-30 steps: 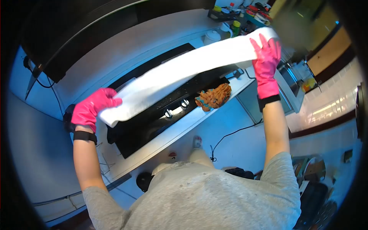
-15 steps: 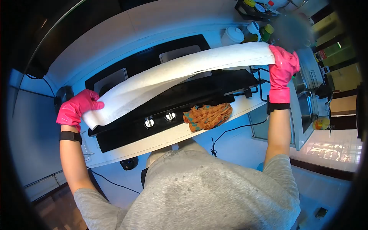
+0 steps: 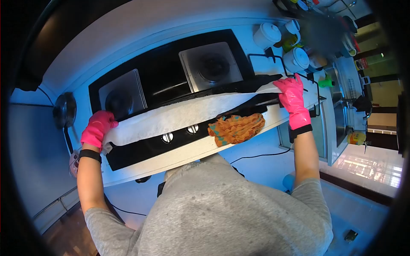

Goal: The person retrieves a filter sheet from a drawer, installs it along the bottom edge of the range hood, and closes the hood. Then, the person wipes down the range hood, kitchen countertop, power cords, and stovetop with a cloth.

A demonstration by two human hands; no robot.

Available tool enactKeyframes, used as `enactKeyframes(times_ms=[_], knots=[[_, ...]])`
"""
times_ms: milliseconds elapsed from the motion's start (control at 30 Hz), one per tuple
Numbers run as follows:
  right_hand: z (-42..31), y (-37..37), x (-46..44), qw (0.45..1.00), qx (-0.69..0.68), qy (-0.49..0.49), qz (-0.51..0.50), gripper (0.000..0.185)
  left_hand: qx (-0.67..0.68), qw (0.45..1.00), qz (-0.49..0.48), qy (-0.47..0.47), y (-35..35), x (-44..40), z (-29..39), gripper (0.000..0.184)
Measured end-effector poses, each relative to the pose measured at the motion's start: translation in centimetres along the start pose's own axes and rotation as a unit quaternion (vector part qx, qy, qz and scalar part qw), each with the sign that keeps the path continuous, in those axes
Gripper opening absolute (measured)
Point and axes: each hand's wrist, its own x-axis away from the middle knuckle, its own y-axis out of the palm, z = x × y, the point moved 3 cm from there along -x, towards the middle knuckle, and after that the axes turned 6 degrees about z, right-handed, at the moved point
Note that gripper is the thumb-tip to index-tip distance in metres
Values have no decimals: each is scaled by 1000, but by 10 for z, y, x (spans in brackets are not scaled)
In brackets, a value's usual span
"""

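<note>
Closest in, the person's grey shirt (image 3: pixel 213 209) is filling the bottom of the view, and beyond it the pale front edge of the tabletop (image 3: pixel 151 169) is running across on a slant, rising toward the right. A crumpled orange cloth (image 3: pixel 239 129) is lying on that edge, right of centre, partly overlapping the black stove (image 3: pixel 161 70). Left of the cloth, two silver knobs (image 3: pixel 167 137) are standing on the stove's front panel, just on the near side of a white strip (image 3: pixel 171 121).

The strip is stretching between the two hands over the stove, its long axis following the stove's length, left end lower and nearer the body. The left hand (image 3: pixel 97 129), pink-gloved, is holding that end with curled fingers; the right hand (image 3: pixel 293 97), gloved likewise, is pinching the farther, narrower end. Neither hand is being left to reach. Whether the strip's middle is touching the stove, I cannot tell.

Past the strip, two square burner plates (image 3: pixel 188 55) are lying on the stove's far half. A black pan (image 3: pixel 64 106) is resting beyond the left hand; a dark wire rack (image 3: pixel 283 64) is sitting close behind the right, crowding that side, with lidded white canisters (image 3: pixel 268 35) standing near it.
</note>
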Motion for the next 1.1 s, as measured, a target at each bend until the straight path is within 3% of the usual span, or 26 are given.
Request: enactKeyframes(times_ms=[167, 233, 300, 333, 467, 533, 567, 633, 700, 767, 867, 967, 1000, 1100], knots=[[0, -18, -13, 990, -4, 44, 134, 49, 14, 992, 122, 30, 19, 4, -16, 22], [4, -7, -3, 992, -13, 48, 119, 54, 58, 985, 158, 42, 25, 11, -27, 22], [-2, 10, 4, 998, 63, -7, -4, 63, 57, 983, 169, 50, 31, 19, -31, 21], [0, 15, 9, 995, 50, 34, -82, 70, 56, 980, 183, 61, 32, 22, -33, 21], [7, 11, 16, 984, 61, 43, -161, 73, 36, 980, 153, 119, 34, 24, -20, 18], [2, -7, 9, 982, 53, 62, -172, 73, -33, 957, 260, 125, 21, 35, -6, 18], [-1, -16, 7, 979, 43, 83, -183, 72, -32, 957, 260, 128, 13, 41, 8, 18], [-24, -37, 0, 986, -30, 71, -150, 67, -35, 885, 431, 171, -10, 58, 49, 20], [-43, -44, -4, 987, -101, 55, -115, 63, 49, 876, 436, 203, -9, 67, 94, 23], [-56, -41, -3, 973, -199, 14, -112, 49, 115, 884, 375, 255, 2, 67, 141, 31], [-39, -9, 9, 969, -205, 11, -137, 35, 156, 867, 338, 332, 26, 48, 196, 48], [-33, -8, 4, 969, -215, -20, -119, 31, 161, 889, 279, 326, 44, 37, 222, 42], [-29, -7, 5, 969, -214, -17, -119, 31, 194, 863, 311, 348, 53, 31, 223, 30], [-17, -1, 5, 954, -202, 51, -215, 46, 209, 849, 324, 360, 61, 25, 220, 24]])
